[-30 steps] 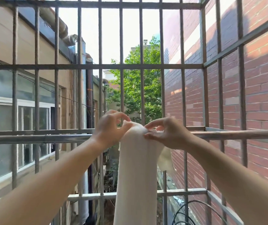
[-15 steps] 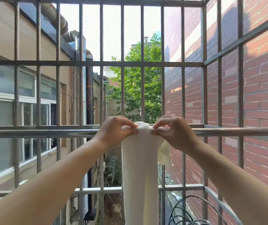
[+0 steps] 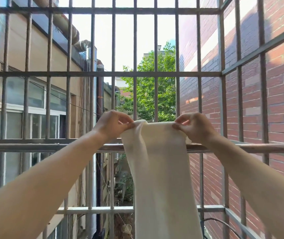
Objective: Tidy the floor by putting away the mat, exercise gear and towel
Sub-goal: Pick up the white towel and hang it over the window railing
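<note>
A cream white towel (image 3: 161, 169) hangs down in front of a horizontal metal rail (image 3: 51, 147) at the window cage. Its top edge is stretched flat a little above the rail. My left hand (image 3: 113, 124) pinches the towel's top left corner between thumb and fingers. My right hand (image 3: 193, 127) pinches the top right corner the same way. The towel's lower end runs out of the bottom of the view. The mat and exercise gear are not in sight.
Metal window bars (image 3: 135, 74) form a cage ahead and on the right side (image 3: 261, 100). Beyond them are a beige building (image 3: 34, 104) on the left, a red brick wall (image 3: 282, 118) on the right and a green tree (image 3: 146, 97). Black cables (image 3: 223, 223) lie at the lower right.
My hands have moved apart along the towel's top edge, spreading it from a narrow bunch to a wider flat band. Both hands have lifted slightly above the rail.
</note>
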